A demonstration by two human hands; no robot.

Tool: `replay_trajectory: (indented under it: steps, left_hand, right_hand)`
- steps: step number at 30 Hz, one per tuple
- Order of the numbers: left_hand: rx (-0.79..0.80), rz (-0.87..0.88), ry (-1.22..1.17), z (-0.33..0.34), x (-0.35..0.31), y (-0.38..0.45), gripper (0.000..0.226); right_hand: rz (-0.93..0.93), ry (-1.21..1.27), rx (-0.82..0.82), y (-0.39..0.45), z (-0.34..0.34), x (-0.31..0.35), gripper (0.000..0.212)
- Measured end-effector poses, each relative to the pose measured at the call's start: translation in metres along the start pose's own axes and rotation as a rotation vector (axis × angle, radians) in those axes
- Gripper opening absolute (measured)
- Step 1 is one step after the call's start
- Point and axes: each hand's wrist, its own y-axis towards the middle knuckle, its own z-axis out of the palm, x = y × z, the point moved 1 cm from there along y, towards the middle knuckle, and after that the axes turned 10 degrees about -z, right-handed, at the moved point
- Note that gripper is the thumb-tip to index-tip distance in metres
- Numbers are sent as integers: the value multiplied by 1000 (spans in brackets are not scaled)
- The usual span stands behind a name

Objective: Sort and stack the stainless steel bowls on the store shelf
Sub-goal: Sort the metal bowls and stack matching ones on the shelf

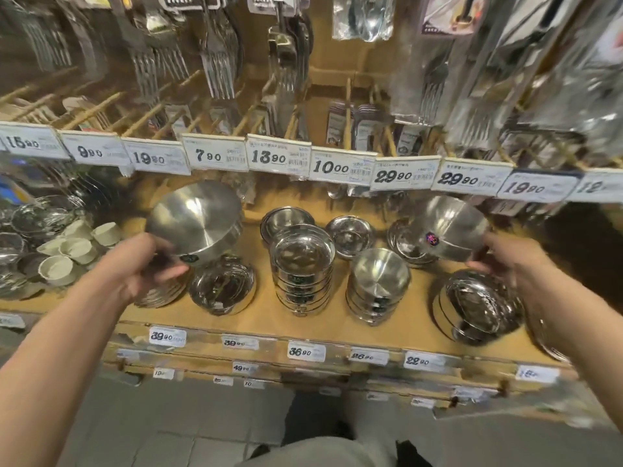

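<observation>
Left hand (148, 264) gripping tilted bowl (195, 224), right hand (499, 257) gripping second bowl (448, 227), both raised above shelf (337, 318) stacks, presumably for matching by size.

Bowls spread along the shelf (256, 318)

Centre stack (302, 269); shorter stack (377, 286) at its 3 o'clock, lone bowl (350, 235) at 1 o'clock, white cups (77, 251) far at 9 o'clock.

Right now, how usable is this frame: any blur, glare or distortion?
Head view: motion blur smears both hands, left and right; wide-angle bending curves the price tags; bright reflections on the steel bowls; hanging forks are soft.
</observation>
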Motion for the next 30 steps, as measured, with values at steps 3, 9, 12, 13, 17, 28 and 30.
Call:
replay_trajectory:
  steps: [3,9,12,13,17,28,30]
  left_hand:
    - [61,-2,62,3,-8,5,11]
    - [147,25,184,5,-15,9,8]
    - [140,40,206,4,-13,5,8]
    - [149,39,225,4,-12,1,8]
    - [203,30,279,-5,4,-21,11]
    - [253,30,255,-75,74,-87,13]
    - [239,44,282,-85,84,-94,17]
  right_hand:
    - [5,135,-110,-27,-13,-2,10]
    - [-40,186,-216,-87,-29,-14,20]
    - [-61,161,-176,-127,-24,-17,21]
    - [-71,151,-162,-141,-20,-18,19]
    - [-114,127,-59,-189,6,-13,19]
    - [-155,161,307,-281,137,10,18]
    - [-149,161,346,-295,157,3,19]
